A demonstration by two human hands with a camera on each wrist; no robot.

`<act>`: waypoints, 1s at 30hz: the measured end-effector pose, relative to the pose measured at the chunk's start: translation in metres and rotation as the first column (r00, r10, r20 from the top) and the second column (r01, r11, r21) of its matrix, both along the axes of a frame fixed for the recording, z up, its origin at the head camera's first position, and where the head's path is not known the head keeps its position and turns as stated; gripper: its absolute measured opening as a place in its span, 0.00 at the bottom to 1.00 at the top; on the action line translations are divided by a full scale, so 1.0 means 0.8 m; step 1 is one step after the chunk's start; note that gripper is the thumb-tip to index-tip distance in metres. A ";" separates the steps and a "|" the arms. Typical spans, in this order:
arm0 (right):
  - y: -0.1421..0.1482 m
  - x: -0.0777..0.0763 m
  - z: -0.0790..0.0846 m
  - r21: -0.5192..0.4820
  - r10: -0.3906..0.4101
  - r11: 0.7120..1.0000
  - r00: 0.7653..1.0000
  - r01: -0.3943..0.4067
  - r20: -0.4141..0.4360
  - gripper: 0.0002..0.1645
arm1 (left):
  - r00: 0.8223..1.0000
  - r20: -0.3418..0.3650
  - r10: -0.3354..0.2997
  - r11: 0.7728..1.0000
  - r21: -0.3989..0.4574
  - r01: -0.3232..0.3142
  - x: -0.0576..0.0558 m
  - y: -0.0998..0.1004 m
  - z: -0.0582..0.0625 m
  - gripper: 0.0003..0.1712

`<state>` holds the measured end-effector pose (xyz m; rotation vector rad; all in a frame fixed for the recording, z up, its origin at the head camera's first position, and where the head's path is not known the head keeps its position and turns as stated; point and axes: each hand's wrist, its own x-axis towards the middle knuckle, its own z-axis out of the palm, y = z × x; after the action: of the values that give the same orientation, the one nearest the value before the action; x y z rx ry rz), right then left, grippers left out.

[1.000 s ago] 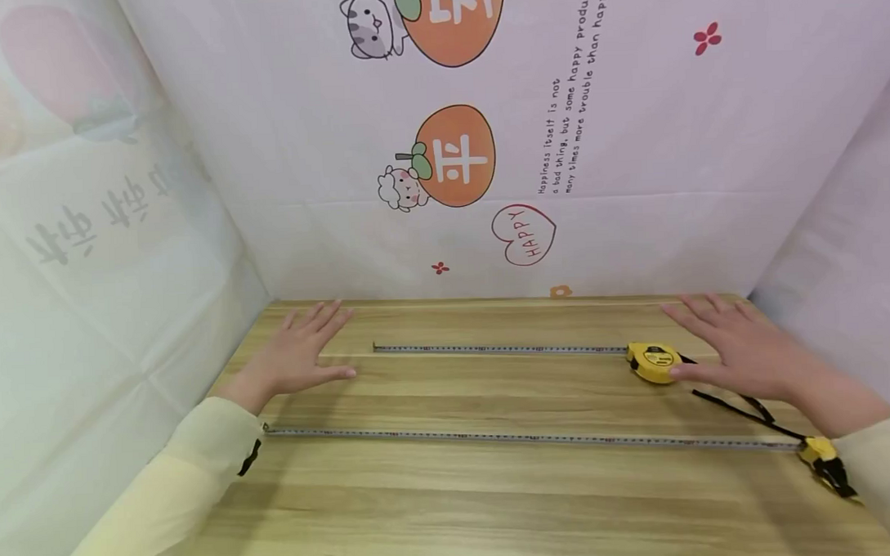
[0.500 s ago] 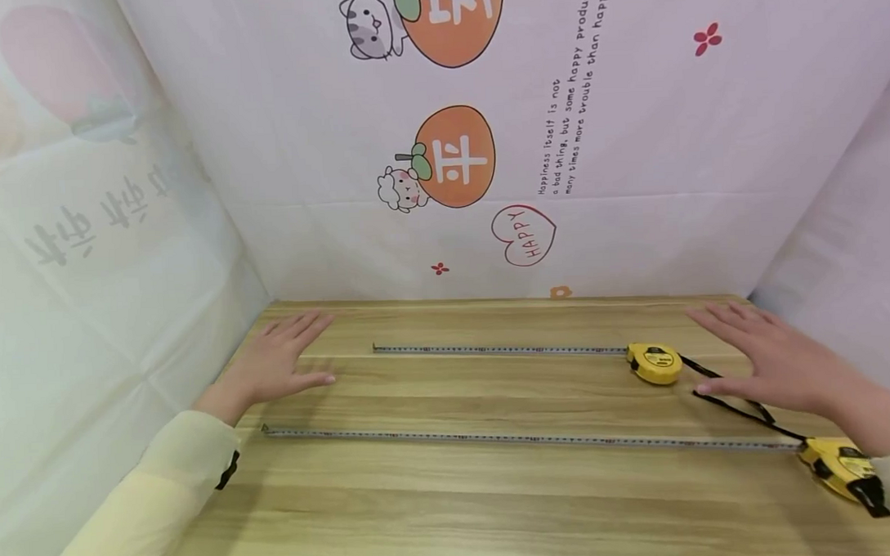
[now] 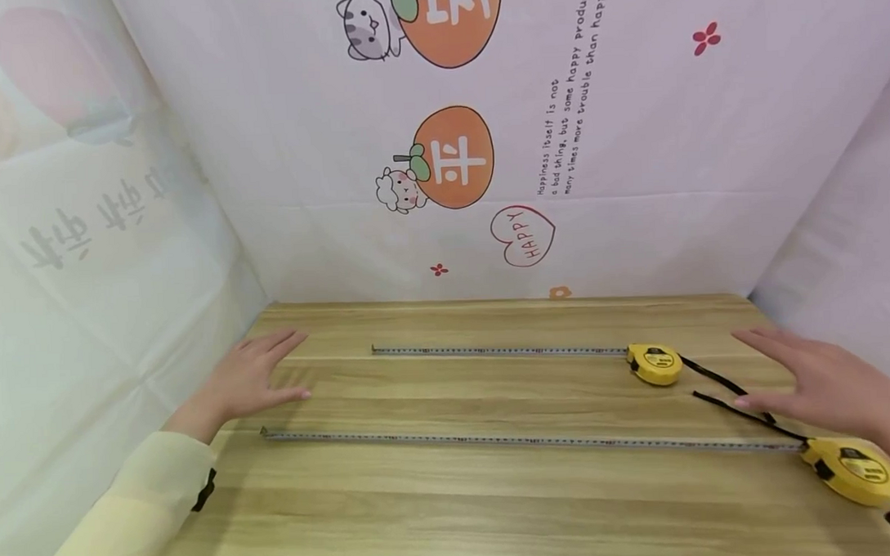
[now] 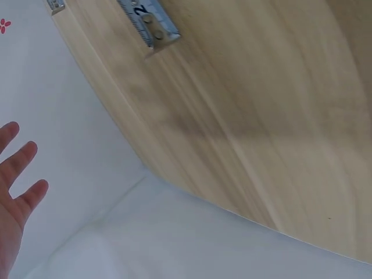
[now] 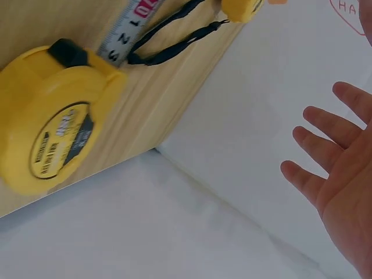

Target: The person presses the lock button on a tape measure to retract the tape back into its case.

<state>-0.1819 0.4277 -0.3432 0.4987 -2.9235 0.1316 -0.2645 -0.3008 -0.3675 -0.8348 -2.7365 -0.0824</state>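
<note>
Two yellow tape measures lie on the wooden table with their blades drawn out to the left. The farther tape measure (image 3: 655, 364) has the shorter blade (image 3: 492, 352). Nearer to me, the other tape measure (image 3: 856, 470) has a longer blade (image 3: 495, 440) that crosses most of the table. My left hand (image 3: 250, 375), fingers straight and thumb spread, hovers near the hook ends of both blades and holds nothing. Over the right side, my right hand (image 3: 835, 383) is likewise spread and holds nothing, beside the black wrist straps (image 3: 721, 377). In the right wrist view its fingers (image 5: 322, 148) are apart from everything.
The wooden table (image 3: 461, 515) meets a white printed cloth (image 3: 635, 239) at the back. Cloth walls also stand at left (image 3: 123, 338) and right (image 3: 848, 239). A black band (image 3: 205, 491) sits at the left sleeve.
Both hands have drawn back and outward, left hand to the left and right hand to the right. The nearer tape measure's case is now more exposed. Both tapes stay in place.
</note>
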 end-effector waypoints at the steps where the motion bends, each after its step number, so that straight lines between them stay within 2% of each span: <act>1: 0.003 0.002 -0.002 -0.004 -0.014 1.000 1.000 0.014 0.013 0.60 | 1.000 0.003 0.002 1.000 0.008 -0.002 0.002 -0.002 -0.002 0.53; 6: 0.020 0.013 -0.015 -0.013 -0.091 0.996 0.992 0.092 0.093 0.63 | 1.000 0.027 0.014 0.999 0.028 -0.015 0.009 -0.016 -0.011 0.54; 11: 0.037 0.020 -0.029 -0.005 -0.161 0.986 0.975 0.164 0.153 0.69 | 0.995 0.095 0.019 0.996 0.080 -0.027 0.017 -0.031 -0.021 0.55; 18: 0.060 0.036 -0.045 -0.019 -0.186 0.981 0.973 0.191 0.136 0.68 | 0.986 0.162 0.021 0.990 0.133 -0.043 0.024 -0.042 -0.031 0.56; 22: 0.073 0.041 -0.058 0.002 -0.216 0.976 0.965 0.219 0.147 0.72 | 0.980 0.197 0.023 0.983 0.171 -0.058 0.030 -0.047 -0.034 0.58; 25: 0.083 0.047 -0.070 -0.032 -0.210 0.976 0.967 0.216 0.146 0.74 | 0.975 0.220 0.017 0.975 0.214 -0.065 0.032 -0.053 -0.040 0.60; 30: 0.095 0.056 -0.086 -0.161 -0.165 0.969 0.976 0.187 0.140 0.70 | 0.974 0.227 -0.012 0.956 0.287 -0.055 0.035 -0.063 -0.050 0.55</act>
<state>-0.1374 0.5036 -0.4121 0.2082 -3.0233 0.4037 -0.2363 -0.3510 -0.4073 -0.7502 -2.8407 -0.5974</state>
